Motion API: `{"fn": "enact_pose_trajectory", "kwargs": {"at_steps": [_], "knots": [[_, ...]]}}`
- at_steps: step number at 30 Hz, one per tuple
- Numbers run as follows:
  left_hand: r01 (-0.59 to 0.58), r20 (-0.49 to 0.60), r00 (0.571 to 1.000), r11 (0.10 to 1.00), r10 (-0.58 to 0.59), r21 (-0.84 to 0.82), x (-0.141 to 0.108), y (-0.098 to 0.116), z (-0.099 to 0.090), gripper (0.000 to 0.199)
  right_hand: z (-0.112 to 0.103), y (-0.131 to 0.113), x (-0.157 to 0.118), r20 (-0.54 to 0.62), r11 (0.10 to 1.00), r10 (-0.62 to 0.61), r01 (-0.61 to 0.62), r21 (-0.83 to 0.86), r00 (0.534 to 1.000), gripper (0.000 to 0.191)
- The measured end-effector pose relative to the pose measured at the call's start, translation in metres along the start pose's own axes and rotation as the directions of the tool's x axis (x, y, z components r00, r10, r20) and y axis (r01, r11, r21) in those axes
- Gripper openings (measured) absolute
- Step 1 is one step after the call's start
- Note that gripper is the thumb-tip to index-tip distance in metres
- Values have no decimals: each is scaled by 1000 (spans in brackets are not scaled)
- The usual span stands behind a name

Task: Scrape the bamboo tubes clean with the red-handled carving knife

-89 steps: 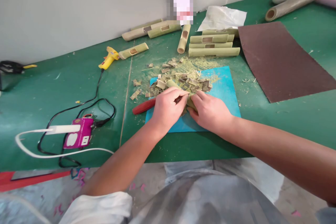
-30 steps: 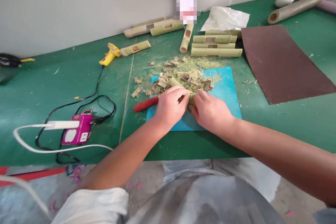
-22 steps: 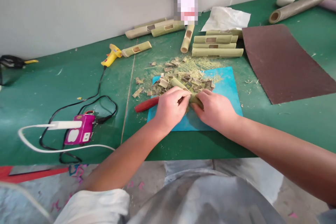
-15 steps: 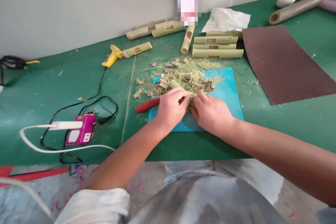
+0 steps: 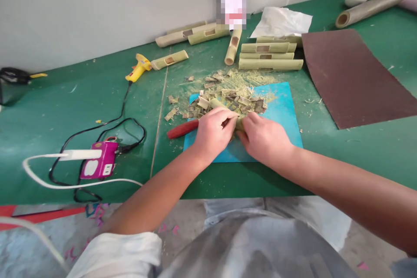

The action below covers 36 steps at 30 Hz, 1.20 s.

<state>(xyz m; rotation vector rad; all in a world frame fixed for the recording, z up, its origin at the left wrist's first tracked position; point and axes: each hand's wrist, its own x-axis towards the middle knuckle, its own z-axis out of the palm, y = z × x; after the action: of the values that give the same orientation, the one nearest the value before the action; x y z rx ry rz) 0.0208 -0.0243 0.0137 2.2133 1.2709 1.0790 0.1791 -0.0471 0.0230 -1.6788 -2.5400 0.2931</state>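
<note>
A pale green bamboo tube [image 5: 217,104] lies slantwise over a blue sheet [image 5: 282,108], mostly covered by both hands. My left hand [image 5: 215,130] is closed on its middle, thumb and fingertips drawn together; whether a small piece is pinched there too is hidden. My right hand [image 5: 265,137] grips the nearer end with curled fingers, close against the left. Beside my left hand, a red handle [image 5: 182,129] sticks out, its other end out of sight. Bamboo chips [image 5: 203,103] and sawdust are heaped just beyond the hands.
Several notched bamboo tubes [image 5: 270,64] lie at the back of the green table [image 5: 107,91]. A yellow glue gun [image 5: 139,67] and a purple power strip [image 5: 103,158] with cables sit left. On the right are a brown sheet [image 5: 355,78] and a thicker tube [image 5: 374,6].
The view has shifted very slightly. Both hands keep their grip on the bamboo tube, with the right hand's fingers moved only a little.
</note>
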Motion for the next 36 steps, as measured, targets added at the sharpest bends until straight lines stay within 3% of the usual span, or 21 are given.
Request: {"fn": "enact_pose_trajectory", "kwargs": {"at_steps": [3, 8, 13, 18, 23, 28, 33, 36], "knots": [[7, 8, 1000, 1000, -7, 0, 0, 0, 0, 14, -1, 0, 0, -7, 998, -58, 57, -35, 998, 25], [-12, 15, 1000, 1000, 12, -18, 0, -1, 0, 14, -3, 4, 3, 35, 994, 91, -93, 59, 995, 22], [5, 11, 1000, 1000, -4, -13, 1, -2, 0, 15, -2, 0, 2, 12, 996, -66, 67, -64, 998, 23], [-3, 16, 1000, 1000, 3, -21, 1, 1, -2, 14, -3, 4, 4, 14, 996, 73, -74, 41, 997, 23], [12, 10, 1000, 1000, -12, -6, 1, 1, -2, 16, 0, 1, 3, -8, 993, -86, 85, -77, 996, 23], [4, 22, 1000, 1000, -4, -9, 1, 0, -1, 13, -3, 2, 3, 19, 999, 38, -39, 33, 999, 23], [27, 9, 1000, 1000, -27, -8, 0, 0, 1, 16, -3, -1, 3, 23, 994, -79, 81, -77, 997, 25], [20, 11, 1000, 1000, -20, -16, 0, 1, 0, 15, -2, 2, 4, 19, 1000, -12, 13, -8, 1000, 24]]}}
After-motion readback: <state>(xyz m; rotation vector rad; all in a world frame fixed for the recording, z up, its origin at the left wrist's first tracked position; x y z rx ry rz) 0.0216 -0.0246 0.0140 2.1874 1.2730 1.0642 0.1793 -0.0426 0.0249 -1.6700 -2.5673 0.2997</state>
